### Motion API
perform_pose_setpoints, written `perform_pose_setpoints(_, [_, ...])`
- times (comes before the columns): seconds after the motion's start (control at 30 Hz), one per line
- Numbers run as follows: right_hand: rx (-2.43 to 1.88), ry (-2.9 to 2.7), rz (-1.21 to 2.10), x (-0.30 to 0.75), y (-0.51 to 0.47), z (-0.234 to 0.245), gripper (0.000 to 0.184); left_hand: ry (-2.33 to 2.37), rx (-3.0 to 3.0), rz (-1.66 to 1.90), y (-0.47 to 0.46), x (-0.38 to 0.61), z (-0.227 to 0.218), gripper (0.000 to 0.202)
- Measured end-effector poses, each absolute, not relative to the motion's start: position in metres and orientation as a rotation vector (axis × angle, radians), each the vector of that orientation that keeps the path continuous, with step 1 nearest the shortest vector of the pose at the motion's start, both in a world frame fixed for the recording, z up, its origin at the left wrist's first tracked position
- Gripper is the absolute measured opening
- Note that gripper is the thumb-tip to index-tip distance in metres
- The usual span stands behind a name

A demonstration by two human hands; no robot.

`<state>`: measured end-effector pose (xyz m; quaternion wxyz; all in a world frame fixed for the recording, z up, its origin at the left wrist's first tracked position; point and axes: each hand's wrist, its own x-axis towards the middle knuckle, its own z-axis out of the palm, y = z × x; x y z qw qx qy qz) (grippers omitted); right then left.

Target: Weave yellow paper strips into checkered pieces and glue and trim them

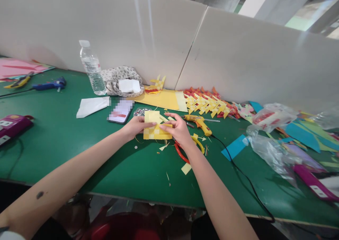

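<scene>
Both hands hold a yellow woven paper piece (pixel 152 132) above the green table. My left hand (pixel 136 127) grips its left edge, thumb lying across the front. At the right side, my right hand (pixel 180 129) pinches a yellow strip of the weave between thumb and fingers. Red-and-yellow-handled scissors (pixel 182 155) lie beneath my right wrist, partly hidden by it. Just beyond that hand rests a yellow glue gun (pixel 199 123) with a black cord. Behind my left hand, a clear dish of small beads (pixel 140 112) is partly covered.
A phone (pixel 121 111), a water bottle (pixel 92 69) and a patterned cloth (pixel 123 76) stand at the back left. Yellow paper sheets (pixel 161 99) and several folded paper fish shapes (pixel 208 104) line the wall. Plastic bags (pixel 272 153) and blue paper (pixel 234 147) lie right.
</scene>
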<state>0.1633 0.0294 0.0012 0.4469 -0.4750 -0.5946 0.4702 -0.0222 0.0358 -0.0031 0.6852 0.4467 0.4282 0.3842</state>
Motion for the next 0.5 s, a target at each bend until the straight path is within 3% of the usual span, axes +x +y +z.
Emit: perform_pose_setpoints(0.5, [-1.157,-1.451,1.159,0.1646,0.029,0.0061,0.054,0.983,0.998,0.875,0.0392,-0.0249,-0.0038,0.038])
